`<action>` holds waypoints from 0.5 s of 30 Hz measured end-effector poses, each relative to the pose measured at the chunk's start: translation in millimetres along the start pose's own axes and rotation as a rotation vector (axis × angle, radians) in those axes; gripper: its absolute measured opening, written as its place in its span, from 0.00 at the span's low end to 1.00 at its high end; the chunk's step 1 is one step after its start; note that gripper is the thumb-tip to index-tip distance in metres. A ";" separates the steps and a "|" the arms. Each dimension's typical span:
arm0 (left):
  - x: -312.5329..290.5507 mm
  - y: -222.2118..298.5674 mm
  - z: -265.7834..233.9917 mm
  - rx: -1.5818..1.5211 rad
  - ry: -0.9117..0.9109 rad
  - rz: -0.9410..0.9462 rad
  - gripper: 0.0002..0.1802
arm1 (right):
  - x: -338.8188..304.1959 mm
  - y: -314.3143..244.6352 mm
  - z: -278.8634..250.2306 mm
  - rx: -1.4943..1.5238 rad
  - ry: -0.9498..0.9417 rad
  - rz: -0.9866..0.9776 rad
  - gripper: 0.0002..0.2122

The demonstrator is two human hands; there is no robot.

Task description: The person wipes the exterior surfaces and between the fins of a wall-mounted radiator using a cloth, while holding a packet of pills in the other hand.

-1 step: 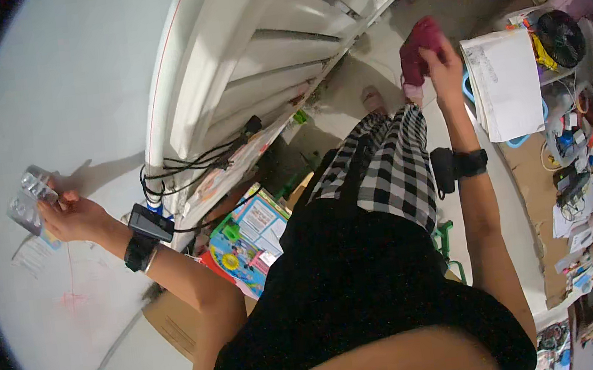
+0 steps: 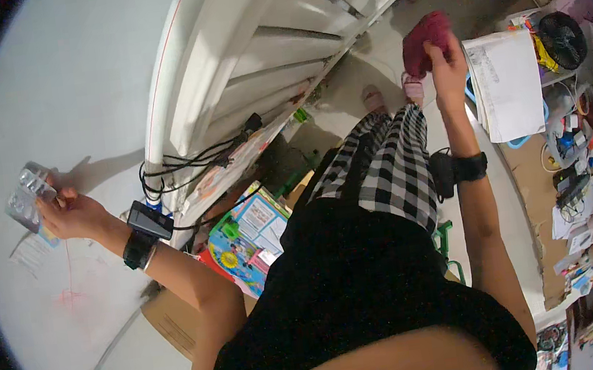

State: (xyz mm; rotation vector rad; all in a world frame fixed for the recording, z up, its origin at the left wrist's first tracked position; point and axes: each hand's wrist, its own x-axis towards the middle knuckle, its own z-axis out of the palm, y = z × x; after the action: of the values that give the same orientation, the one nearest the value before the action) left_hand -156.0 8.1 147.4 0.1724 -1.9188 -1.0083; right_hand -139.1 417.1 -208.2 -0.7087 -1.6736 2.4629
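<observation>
My right hand [image 2: 446, 69] is held out ahead at the right, its fingers closed on a crumpled dark red cloth [image 2: 425, 42]. The cloth hangs in the air above my pink footwear and the pale floor. At the far left, close to a white wall, my left hand [image 2: 73, 212] has its fingers curled against a clear, shiny plastic object [image 2: 30, 193]. What kind of object it is, and whether it is fixed to the wall, I cannot make out. Both wrists wear black bands with a small dark device.
A white slatted door [image 2: 274, 56] stands ahead, with black cables [image 2: 185, 168] hanging at its edge. Colourful children's books [image 2: 251, 234] lean below. To the right, white sheets [image 2: 505, 88], a black fan [image 2: 561, 39] and cluttered small items line a cardboard-edged surface [image 2: 532, 195].
My right hand and the red cloth have shifted slightly to the right, showing more of my pink footwear. My left hand has hardly moved.
</observation>
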 end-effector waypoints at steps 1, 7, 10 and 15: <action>0.6 -0.3 -2.1 0.008 -0.003 0.010 0.14 | -18.3 -18.2 22.4 -0.154 0.029 -0.100 0.10; 0.7 -1.6 9.9 0.004 -0.079 0.042 0.11 | -140.0 33.6 110.3 0.014 -1.646 -0.182 0.20; -0.6 4.1 11.8 -0.014 -0.096 0.017 0.11 | -93.7 84.2 59.4 -0.444 -1.363 -0.087 0.18; 12.7 -8.1 -9.3 -0.072 -0.146 -0.017 0.11 | -19.8 50.6 -29.6 -0.744 -0.741 -0.062 0.17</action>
State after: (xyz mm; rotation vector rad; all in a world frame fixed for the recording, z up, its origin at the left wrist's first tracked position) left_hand -158.0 -8.8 152.3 0.0755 -2.0119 -1.1269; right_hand -99.6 416.1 -255.9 0.3164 -2.8563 2.1326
